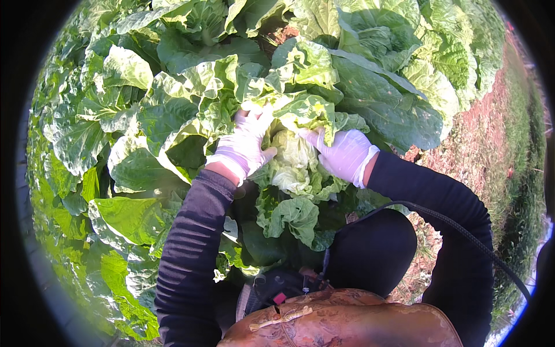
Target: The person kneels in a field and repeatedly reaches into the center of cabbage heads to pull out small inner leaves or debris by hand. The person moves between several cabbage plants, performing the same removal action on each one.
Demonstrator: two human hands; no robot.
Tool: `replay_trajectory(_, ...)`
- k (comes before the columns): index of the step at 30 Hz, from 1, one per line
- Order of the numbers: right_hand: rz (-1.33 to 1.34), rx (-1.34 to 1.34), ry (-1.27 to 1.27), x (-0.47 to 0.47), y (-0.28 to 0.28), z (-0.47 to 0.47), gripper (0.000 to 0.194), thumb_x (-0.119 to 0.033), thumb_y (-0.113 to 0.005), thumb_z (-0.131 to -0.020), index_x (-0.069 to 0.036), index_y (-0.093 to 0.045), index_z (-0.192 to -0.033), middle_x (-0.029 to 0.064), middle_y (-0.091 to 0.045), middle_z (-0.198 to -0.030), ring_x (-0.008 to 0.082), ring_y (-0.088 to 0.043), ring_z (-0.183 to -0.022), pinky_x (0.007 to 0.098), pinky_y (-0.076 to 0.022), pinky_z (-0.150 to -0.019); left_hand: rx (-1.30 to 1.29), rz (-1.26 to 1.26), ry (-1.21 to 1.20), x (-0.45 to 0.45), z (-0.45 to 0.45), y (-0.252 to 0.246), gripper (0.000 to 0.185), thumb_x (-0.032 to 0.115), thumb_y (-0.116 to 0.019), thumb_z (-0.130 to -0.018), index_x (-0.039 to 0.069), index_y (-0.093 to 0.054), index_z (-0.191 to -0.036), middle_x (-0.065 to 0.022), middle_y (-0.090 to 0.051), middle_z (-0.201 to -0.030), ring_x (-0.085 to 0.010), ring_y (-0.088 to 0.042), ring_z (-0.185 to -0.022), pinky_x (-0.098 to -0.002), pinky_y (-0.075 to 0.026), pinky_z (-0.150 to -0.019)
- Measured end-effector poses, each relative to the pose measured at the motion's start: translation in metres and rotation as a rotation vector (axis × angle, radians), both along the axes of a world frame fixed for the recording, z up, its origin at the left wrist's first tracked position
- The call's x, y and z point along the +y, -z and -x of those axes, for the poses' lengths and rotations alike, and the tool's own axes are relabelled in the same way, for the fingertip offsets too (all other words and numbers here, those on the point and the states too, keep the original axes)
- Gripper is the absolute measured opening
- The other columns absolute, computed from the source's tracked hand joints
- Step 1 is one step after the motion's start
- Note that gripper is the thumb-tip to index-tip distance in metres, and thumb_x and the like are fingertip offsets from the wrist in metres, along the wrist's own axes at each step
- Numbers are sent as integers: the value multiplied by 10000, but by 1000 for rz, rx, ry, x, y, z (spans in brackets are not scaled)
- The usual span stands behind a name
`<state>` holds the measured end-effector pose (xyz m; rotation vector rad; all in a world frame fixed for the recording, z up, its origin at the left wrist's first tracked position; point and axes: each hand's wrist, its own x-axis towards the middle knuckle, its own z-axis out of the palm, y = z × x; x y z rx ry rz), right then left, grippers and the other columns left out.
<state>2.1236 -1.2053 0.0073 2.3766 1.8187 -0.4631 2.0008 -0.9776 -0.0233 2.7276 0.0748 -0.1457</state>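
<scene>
Before me grows a Chinese cabbage with a pale, crumpled heart (295, 152) and frilly, holed outer leaves (308, 65). My left hand (245, 141), in a thin white glove, lies on the left side of the heart. Its fingers hook over the upper leaves and its thumb points in towards the pale middle. From the right, my right hand (344, 154), gloved alike, has its fingertips tucked under a yellow-green leaf (310, 108) and grips it. Leaves partly hide the fingertips of both hands. A drooping lower leaf (292, 219) hangs below the heart.
Large-leaved cabbages (130, 160) crowd the left and the far side. Dry soil with straw (477, 130) and a grass strip (520, 173) run along the right. My dark-clothed knee (377, 247), a brown patterned apron (347, 321) and a black cable (451, 221) are close below.
</scene>
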Motion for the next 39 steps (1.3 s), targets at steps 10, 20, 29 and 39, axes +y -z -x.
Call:
replay_trajectory(10, -413, 160, 171, 12, 28, -19, 304, -246, -617, -932, -166, -697, -1213, 127, -716, -994, 344, -695, -925, 484, -553, -809, 105, 64, 26, -2, 8, -7, 982, 259, -867, -734, 91, -357, -1556, -220, -443, -1483, -448, -384, -1355, -492, -327, -1194)
replay_trajectory(20, -390, 115, 124, 13, 32, -44, 269, -151, -553, -927, -185, -747, -1110, 112, -741, -1007, 349, -711, -918, 470, -563, -825, -42, 115, 89, 5, 9, 0, 946, 208, -834, -760, 106, -355, -1570, -189, -464, -1479, -433, -408, -1373, -497, -259, -1231)
replay_trajectory(29, -122, 403, 313, 7, 4, -46, 452, -449, -628, -958, -101, -671, -1244, 172, -715, -1130, 398, -681, -1004, 456, -543, -913, -92, 240, -159, -5, 37, 0, 679, 270, -825, -865, 97, -528, -1451, -140, -620, -1302, -318, -643, -1117, -380, -522, -988)
replay_trajectory(39, -88, 814, 609, -1, 6, -54, 321, -304, -589, -1011, -57, -749, -1140, 99, -769, -931, 208, -695, -780, 340, -534, -781, -18, 271, -186, -18, 67, -52, 581, 326, -831, -869, 32, -603, -1315, -173, -641, -1308, -354, -652, -1169, -395, -523, -1021)
